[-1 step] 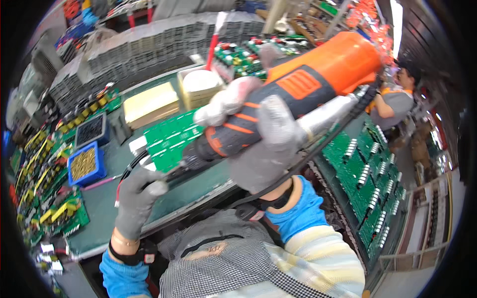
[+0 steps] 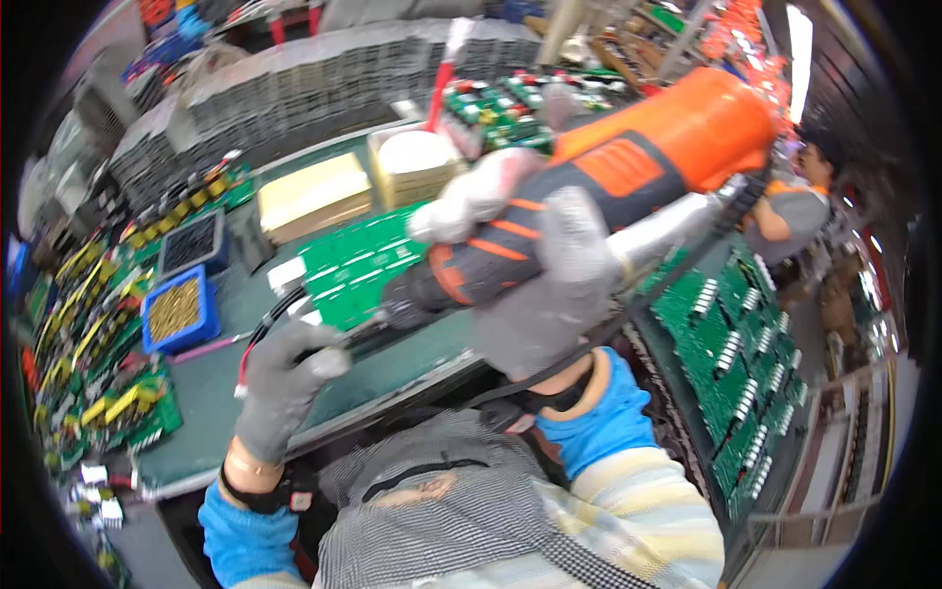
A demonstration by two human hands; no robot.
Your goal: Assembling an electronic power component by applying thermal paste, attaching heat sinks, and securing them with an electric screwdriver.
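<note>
My right hand (image 2: pixel 540 285), in a grey glove with pale fingertips, is wrapped round an orange and black electric screwdriver (image 2: pixel 481 247). The tool lies slantwise across the view, its nose pointing lower left. Close to its bit (image 2: pixel 365 331), the thumb and fingers of my gloved left hand (image 2: pixel 289 378) are pinched together; what they hold, if anything, is too small to make out. Behind the tool's nose, a green circuit board (image 2: pixel 358 263) lies on the dark green bench (image 2: pixel 231 383), partly covered by the tool. Dark and red wires (image 2: pixel 263 329) run beside my left hand.
A blue bin of small brass-coloured parts (image 2: pixel 179 312) and a dark-filled tray (image 2: pixel 193 243) stand left. Populated boards (image 2: pixel 98 393) crowd the left edge. A yellow stack (image 2: pixel 314 194) sits behind. Larger boards (image 2: pixel 721 344) lie right, near a person (image 2: pixel 785 211).
The whole view has shifted slightly, so things appear a little further right. My hands and the electric screwdriver keep about the same places relative to each other.
</note>
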